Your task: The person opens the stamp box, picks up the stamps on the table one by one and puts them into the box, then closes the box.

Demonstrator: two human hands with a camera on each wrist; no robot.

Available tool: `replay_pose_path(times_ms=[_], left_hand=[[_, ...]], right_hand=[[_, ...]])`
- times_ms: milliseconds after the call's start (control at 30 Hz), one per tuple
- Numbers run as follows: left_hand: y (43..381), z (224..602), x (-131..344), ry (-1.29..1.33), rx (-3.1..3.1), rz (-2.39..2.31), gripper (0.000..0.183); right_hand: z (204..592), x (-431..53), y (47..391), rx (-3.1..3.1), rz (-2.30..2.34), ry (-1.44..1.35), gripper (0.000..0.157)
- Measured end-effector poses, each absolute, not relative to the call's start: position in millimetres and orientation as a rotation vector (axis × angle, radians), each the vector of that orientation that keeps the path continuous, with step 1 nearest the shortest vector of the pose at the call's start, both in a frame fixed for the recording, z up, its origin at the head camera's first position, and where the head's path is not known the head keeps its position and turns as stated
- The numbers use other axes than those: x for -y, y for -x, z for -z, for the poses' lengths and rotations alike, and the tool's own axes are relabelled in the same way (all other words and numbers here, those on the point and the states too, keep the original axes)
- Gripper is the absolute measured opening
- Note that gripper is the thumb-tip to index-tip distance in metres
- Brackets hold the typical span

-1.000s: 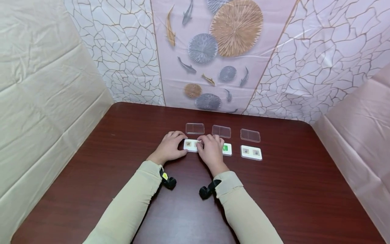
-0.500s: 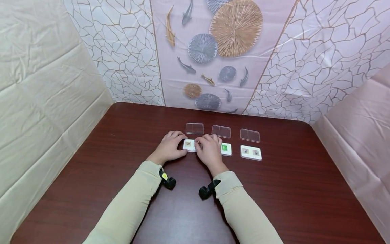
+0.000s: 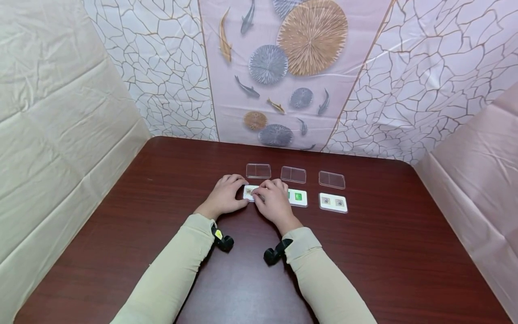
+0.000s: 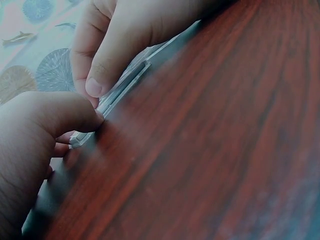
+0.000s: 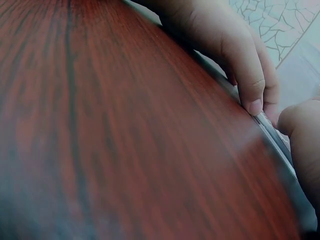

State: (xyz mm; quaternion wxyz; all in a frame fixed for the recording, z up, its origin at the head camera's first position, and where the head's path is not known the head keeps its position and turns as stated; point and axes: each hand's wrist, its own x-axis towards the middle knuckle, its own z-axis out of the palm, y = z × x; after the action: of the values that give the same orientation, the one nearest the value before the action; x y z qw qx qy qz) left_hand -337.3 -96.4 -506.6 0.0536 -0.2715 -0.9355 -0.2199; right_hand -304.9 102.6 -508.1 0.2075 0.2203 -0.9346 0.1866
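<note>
A flat white-faced case [image 3: 247, 197] with small picture squares lies on the table in the head view. My left hand [image 3: 224, 195] grips its left end, thumb at the near edge and fingers at the far one. Over the case's middle and right, my right hand [image 3: 276, 200] has thumb and forefinger brought together. In the left wrist view, the right thumb [image 4: 100, 75] bends down at the case's clear edge [image 4: 122, 89]. I cannot tell whether something small is pinched there. The right hand hides most of the case's right half.
Beside the right hand lies a second case [image 3: 298, 204] with green squares, and farther right a third case [image 3: 332, 203] with grey ones. Behind them stand in a row three clear lids, left lid [image 3: 258, 170], middle lid [image 3: 293, 174] and right lid [image 3: 332, 179]. A patterned cloth hangs behind the table [image 3: 194, 166].
My right hand has slid left along the case, from its right picture square toward the left one, uncovering more of the green-square case. The left hand stays in place.
</note>
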Motion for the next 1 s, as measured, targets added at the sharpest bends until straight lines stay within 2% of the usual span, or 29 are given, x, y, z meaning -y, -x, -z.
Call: replay_pose_path(times_ms=[367,1000], left_hand=[[337.5,506.5,97.3,0.831,2.84,0.661,0.053],[338.7,507.8,96.9,0.826,2.843,0.654,0.053]], right_hand=[[507.7,-101.6,304.1,2.647,-0.453,-0.662,0.02],[508.3,-102.4,305.0,2.624,-0.447,-0.633,0.018]])
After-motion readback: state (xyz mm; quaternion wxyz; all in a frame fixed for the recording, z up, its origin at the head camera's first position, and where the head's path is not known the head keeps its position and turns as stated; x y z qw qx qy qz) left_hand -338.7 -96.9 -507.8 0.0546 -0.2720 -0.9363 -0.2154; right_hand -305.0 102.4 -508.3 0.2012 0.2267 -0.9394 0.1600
